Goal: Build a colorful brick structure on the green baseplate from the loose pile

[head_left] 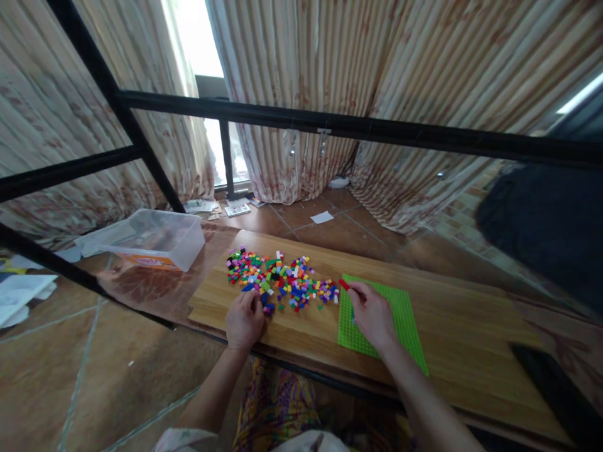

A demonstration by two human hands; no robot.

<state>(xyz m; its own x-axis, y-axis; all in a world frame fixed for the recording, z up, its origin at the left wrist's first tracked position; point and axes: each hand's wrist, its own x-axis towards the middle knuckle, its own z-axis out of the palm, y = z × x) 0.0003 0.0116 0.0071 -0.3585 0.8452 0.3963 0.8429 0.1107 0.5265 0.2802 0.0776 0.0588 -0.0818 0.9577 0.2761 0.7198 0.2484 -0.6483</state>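
Observation:
A pile of small coloured bricks (282,280) lies spread on a wooden board (461,339). To its right lies a green studded baseplate (405,317). My left hand (244,320) rests at the near edge of the pile, fingers curled onto the bricks; whether it grips one I cannot tell. My right hand (372,312) sits on the left part of the baseplate and pinches a small red brick (344,284) at its fingertips, near the plate's top-left corner.
A clear plastic tub (157,238) stands to the left of the board. Black metal bars (330,125) cross the view in front of striped curtains. Papers (238,209) lie on the tiled floor. A dark object (551,232) is at the right.

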